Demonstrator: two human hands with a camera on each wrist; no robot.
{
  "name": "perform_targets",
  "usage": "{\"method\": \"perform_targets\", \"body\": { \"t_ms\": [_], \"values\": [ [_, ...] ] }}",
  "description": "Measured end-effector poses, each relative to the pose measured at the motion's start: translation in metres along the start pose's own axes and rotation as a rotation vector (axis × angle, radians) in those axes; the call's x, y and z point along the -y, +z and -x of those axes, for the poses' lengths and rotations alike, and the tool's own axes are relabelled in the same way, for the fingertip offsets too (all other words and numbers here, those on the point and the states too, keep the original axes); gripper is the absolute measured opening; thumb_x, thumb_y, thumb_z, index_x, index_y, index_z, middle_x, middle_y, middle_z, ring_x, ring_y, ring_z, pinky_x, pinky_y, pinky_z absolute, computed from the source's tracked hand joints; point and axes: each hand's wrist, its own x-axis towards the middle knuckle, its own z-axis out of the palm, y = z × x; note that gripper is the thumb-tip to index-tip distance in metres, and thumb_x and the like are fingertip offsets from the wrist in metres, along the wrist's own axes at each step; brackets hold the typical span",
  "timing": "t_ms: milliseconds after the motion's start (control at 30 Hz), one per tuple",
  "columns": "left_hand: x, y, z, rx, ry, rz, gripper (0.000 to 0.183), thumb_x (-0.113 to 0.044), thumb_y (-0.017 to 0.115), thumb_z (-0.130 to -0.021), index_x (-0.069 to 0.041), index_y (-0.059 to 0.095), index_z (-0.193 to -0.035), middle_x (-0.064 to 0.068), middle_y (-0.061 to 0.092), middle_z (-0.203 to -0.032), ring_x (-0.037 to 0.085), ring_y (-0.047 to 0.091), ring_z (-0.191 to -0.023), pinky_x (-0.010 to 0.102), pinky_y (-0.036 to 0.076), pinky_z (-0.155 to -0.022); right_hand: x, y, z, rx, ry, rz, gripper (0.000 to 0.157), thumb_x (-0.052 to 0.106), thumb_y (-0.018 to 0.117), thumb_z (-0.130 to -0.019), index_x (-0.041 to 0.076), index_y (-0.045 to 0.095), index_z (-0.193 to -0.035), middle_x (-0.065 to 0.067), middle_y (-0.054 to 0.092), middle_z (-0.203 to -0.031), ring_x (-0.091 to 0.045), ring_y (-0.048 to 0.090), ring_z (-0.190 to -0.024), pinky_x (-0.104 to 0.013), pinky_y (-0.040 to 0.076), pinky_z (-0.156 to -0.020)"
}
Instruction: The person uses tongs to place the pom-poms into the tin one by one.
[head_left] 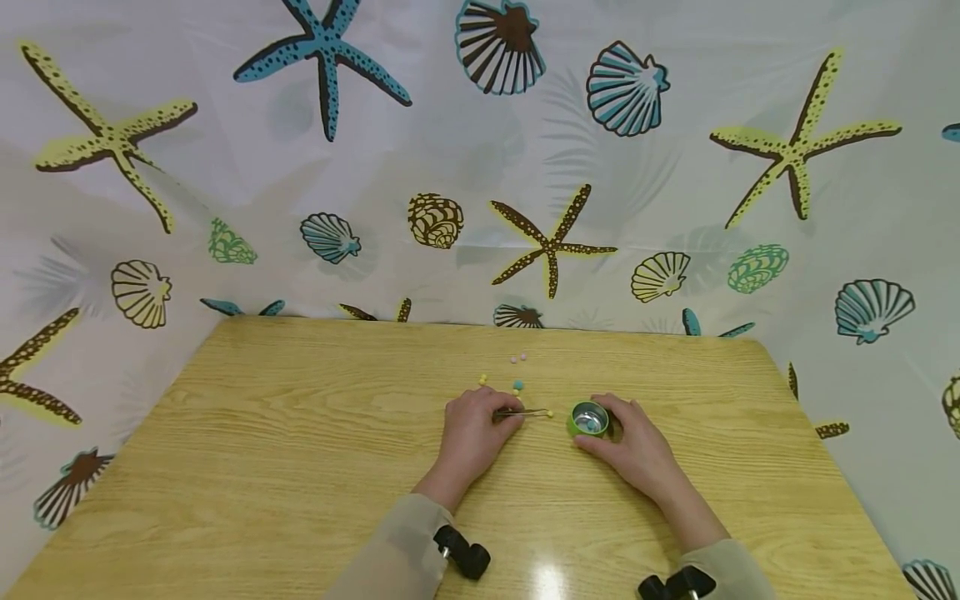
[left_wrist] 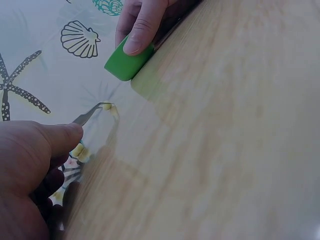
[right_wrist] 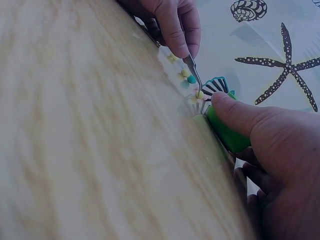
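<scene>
**A small round cup, green outside and silvery inside [head_left: 588, 419], gripped for close work**

The cup stands mouth up on the pale wood-grain worktop [head_left: 300, 467]. From its right side the person's right hand [head_left: 637, 446] grips it, thumb and fingers curved around the wall, presumably to steady it and leave the mouth uncovered. Left of the cup, the left hand [head_left: 472, 425] pinches slim, bent-tipped metal tweezers [right_wrist: 192, 66], points turned toward the cup. A tiny round yellow bead [head_left: 550, 414] sits at those points, near the cup but outside it; I'd judge it too small for bare fingers to manage neatly. Beyond the cup and to its left lie a small turquoise bead [head_left: 518, 385] with yellow just beside it, a yellow cluster [head_left: 483, 380] farther left, and two tiny pale pink beads [head_left: 522, 357] farthest back, all probably placed for the left hand's reach. Something bluish shows inside the cup, too indistinct to name.
</scene>
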Motion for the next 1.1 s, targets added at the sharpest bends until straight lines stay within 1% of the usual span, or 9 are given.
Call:
{"method": "perform_targets", "body": {
  "t_ms": [233, 367, 433, 600, 767, 867, 967, 1100],
  "values": [
    [-0.001, 0.000, 0.000, 0.002, 0.009, 0.001, 0.008, -0.019, 0.090, -0.096, -0.022, 0.087, -0.103, -0.005, 0.076, -0.099, 0.022, 0.066, -0.092, 0.056, 0.048, -0.092, -0.001, -0.001, -0.001, -0.005, 0.001, 0.005, 0.071, 0.040, 0.088, -0.097, 0.009, 0.061, -0.155, -0.021, 0.057, -0.160, -0.055, 0.029, -0.159, -0.072, 0.026, -0.125],
    [-0.001, 0.000, 0.000, 0.002, 0.001, 0.023, 0.008, -0.020, 0.089, -0.097, -0.022, 0.087, -0.104, -0.005, 0.076, -0.100, 0.023, 0.066, -0.093, 0.056, 0.048, -0.094, -0.002, 0.000, -0.001, -0.010, -0.004, 0.004, 0.070, 0.039, 0.088, -0.097, 0.009, 0.061, -0.154, -0.020, 0.058, -0.160, -0.054, 0.031, -0.159, -0.072, 0.026, -0.126],
    [-0.002, -0.001, 0.001, -0.009, 0.000, 0.034, 0.008, -0.019, 0.089, -0.097, -0.021, 0.087, -0.104, -0.004, 0.077, -0.101, 0.023, 0.067, -0.094, 0.057, 0.049, -0.095, -0.002, 0.000, -0.001, -0.009, -0.004, 0.003, 0.070, 0.039, 0.089, -0.097, 0.009, 0.062, -0.154, -0.020, 0.057, -0.160, -0.054, 0.031, -0.159, -0.071, 0.026, -0.126],
    [-0.004, -0.005, 0.001, -0.030, -0.013, 0.087, 0.008, -0.018, 0.087, -0.099, -0.019, 0.086, -0.107, -0.001, 0.079, -0.106, 0.027, 0.068, -0.100, 0.058, 0.049, -0.102, -0.001, 0.000, -0.002, -0.002, -0.002, 0.007, 0.070, 0.041, 0.088, -0.097, 0.010, 0.062, -0.154, -0.020, 0.057, -0.160, -0.053, 0.031, -0.160, -0.070, 0.026, -0.127],
    [-0.006, -0.009, 0.000, -0.049, -0.014, 0.110, 0.009, -0.019, 0.086, -0.099, -0.019, 0.086, -0.108, 0.000, 0.079, -0.109, 0.031, 0.070, -0.110, 0.064, 0.044, -0.111, -0.001, 0.001, -0.003, -0.005, -0.011, 0.012, 0.070, 0.039, 0.089, -0.096, 0.009, 0.062, -0.154, -0.020, 0.058, -0.159, -0.050, 0.034, -0.159, -0.067, 0.024, -0.129],
    [-0.009, -0.012, -0.001, -0.051, -0.016, 0.122, 0.011, -0.020, 0.086, -0.100, -0.019, 0.086, -0.110, -0.002, 0.078, -0.111, 0.030, 0.069, -0.111, 0.064, 0.044, -0.111, -0.001, 0.001, -0.003, -0.009, -0.021, 0.006, 0.070, 0.037, 0.090, -0.096, 0.008, 0.062, -0.153, -0.019, 0.059, -0.158, -0.048, 0.037, -0.158, -0.066, 0.023, -0.130],
    [-0.014, -0.015, -0.002, -0.056, -0.004, 0.129, 0.012, -0.020, 0.086, -0.100, -0.019, 0.086, -0.111, -0.003, 0.078, -0.111, 0.027, 0.068, -0.105, 0.061, 0.046, -0.108, -0.002, 0.001, -0.003, -0.012, -0.025, 0.005, 0.069, 0.036, 0.090, -0.096, 0.007, 0.062, -0.152, -0.019, 0.060, -0.157, -0.048, 0.039, -0.157, -0.066, 0.023, -0.130],
    [-0.023, -0.017, -0.004, -0.060, 0.010, 0.131, 0.011, -0.020, 0.087, -0.099, -0.020, 0.086, -0.110, -0.004, 0.077, -0.107, 0.024, 0.068, -0.103, 0.059, 0.047, -0.107, -0.003, 0.001, -0.003, -0.016, -0.024, 0.005, 0.069, 0.037, 0.090, -0.096, 0.008, 0.063, -0.152, -0.019, 0.060, -0.157, -0.048, 0.039, -0.157, -0.066, 0.023, -0.130]
  ]
}}
